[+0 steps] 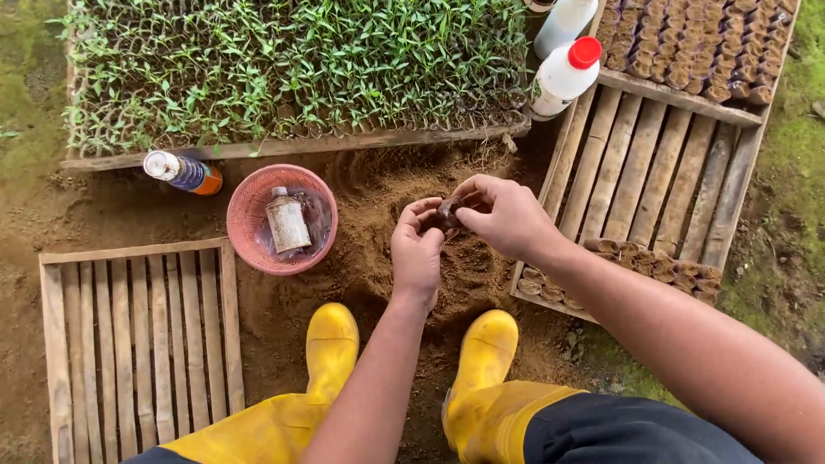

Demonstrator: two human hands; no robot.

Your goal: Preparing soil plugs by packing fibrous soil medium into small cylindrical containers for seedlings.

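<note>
Both hands meet above a mound of loose brown soil (378,215): the left hand (418,249) is curled with its fingertips pinched on a small dark soil-filled seedling pot (448,211), while the right hand (507,216) closes over the same pot from the other side, thumb and fingers wrapped round it. The pot is held in the air between the two hands, just above the soil heap and near the bamboo-slat tray (640,163) at the right, where rows of filled pots (662,268) already stand. A pink basket (249,206) holding a small bottle (288,222) sits on the ground to the left, beside a capped bottle lying on its side (182,171); a bed of green seedlings (292,69) runs across the top, with two white bottles, one red-capped (567,73), at its corner. An empty slatted tray (137,335) lies lower left, next to yellow rubber boots (331,344). The risk, by the look of it, is the pot: too hard a squeeze could split the thin wrapping or spill its soil, and a loose grip could drop it onto the heap.
</note>
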